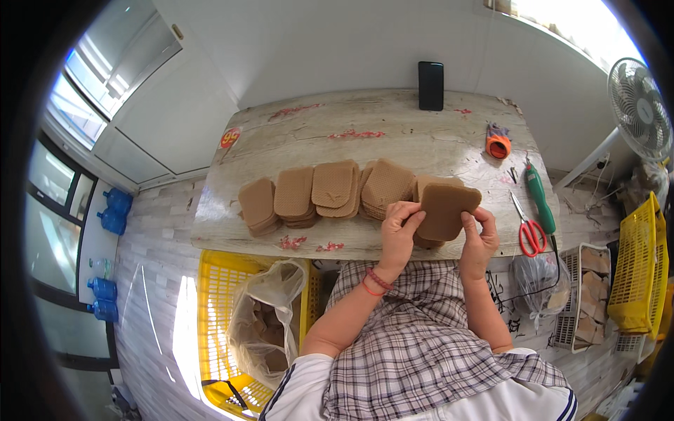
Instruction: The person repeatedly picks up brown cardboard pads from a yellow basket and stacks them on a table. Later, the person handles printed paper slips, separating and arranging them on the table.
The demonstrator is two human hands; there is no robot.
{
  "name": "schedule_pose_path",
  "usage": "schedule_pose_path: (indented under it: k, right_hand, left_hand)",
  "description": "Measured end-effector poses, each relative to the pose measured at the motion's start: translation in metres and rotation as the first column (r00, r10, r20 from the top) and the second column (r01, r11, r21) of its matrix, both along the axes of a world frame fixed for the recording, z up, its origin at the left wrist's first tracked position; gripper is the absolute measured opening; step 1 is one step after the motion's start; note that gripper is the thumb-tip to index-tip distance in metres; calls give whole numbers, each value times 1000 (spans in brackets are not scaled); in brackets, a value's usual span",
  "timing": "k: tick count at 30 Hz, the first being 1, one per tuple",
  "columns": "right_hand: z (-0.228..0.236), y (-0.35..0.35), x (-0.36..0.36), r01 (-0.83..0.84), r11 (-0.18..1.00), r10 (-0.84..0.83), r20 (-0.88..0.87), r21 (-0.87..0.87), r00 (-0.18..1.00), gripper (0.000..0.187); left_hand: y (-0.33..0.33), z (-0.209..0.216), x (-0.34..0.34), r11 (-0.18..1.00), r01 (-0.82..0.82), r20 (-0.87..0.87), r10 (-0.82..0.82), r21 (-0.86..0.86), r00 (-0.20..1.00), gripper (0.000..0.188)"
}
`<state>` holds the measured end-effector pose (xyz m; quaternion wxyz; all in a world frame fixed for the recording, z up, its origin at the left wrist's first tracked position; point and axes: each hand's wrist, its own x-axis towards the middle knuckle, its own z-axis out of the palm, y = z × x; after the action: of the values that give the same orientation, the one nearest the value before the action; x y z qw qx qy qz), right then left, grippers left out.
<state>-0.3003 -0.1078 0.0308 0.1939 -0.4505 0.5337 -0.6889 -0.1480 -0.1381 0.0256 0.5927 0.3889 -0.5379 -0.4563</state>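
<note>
Two hands hold one tan pad [445,210] above the table's [421,147] near edge: the left hand [400,228] pinches its left side, the right hand [479,235] its lower right corner. Turning it slowly, fingers at the edges, probably keeps both faces visible.

One head-worn fisheye camera is looking steeply down from close above the person's lap, facing forward across the wooden table [393,140] toward the white wall [337,42], its rim bending the floor [161,238] and fan [640,105].
</note>
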Motion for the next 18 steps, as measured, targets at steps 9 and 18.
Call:
schedule_pose_path:
  k: [9, 18]
  right_hand:
    - [17, 9, 3, -162, 987, 160, 255, -16, 954, 5]
    - [9, 1, -13, -200, 980, 186, 350, 5, 918, 8]
  left_hand:
    - [10, 26, 55, 977, -114, 193, 149, -181, 970, 15]
    - [-39, -15, 273, 307, -840, 607, 794, -448, -34, 24]
